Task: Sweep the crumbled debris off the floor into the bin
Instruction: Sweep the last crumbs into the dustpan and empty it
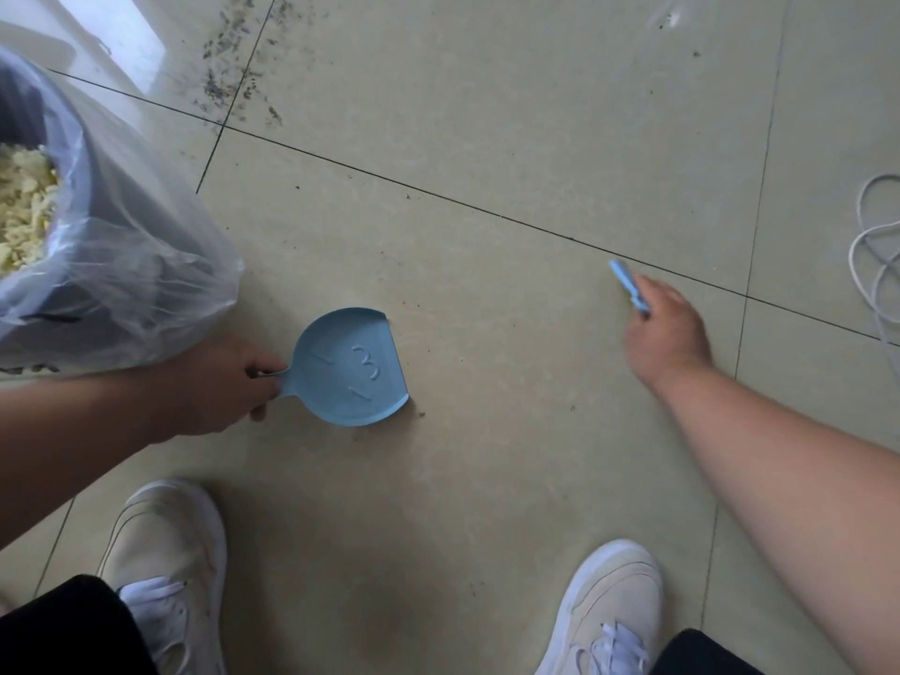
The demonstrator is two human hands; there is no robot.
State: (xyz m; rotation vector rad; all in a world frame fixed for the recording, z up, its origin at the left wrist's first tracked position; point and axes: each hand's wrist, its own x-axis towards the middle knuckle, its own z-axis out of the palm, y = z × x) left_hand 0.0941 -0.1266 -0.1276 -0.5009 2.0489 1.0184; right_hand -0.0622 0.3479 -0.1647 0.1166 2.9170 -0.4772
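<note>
L hand [221, 387] grips the handle of a small blue dustpan [351, 367], fingers curled round the handle. Pan lies flat on the tiled floor [511, 479], open edge facing R; raised marks incl. a "3" show on its inner face. Pan interior holds no visible debris.

R hand [665, 331] grips a light-blue brush [629, 286], fingers curled over it; only a short blue section protrudes past the fingers, pointing up-left. Bristle end is blurred/hidden; contact w/ floor cannot be told. R hand is well apart from the dustpan, just below a dark grout line.

Bin [112, 226] stands at upper L, lined w/ a clear plastic bag [160, 280] that drapes over its dark outer wall. Pale yellow crumbled debris [22, 207] sits inside the bin. L forearm passes just beside the bag's lower edge.

Floor status: a few small specks lie near the pan's lower corner and between pan and R hand. A denser patch of dark specks [234, 75] lies at top L, along a grout joint, well apart from both hands.

White cable [876, 246] loops on floor at R edge. Two white shoes, L [170, 562] and R [609, 611], at bottom of view, w/ dark trouser hems.
</note>
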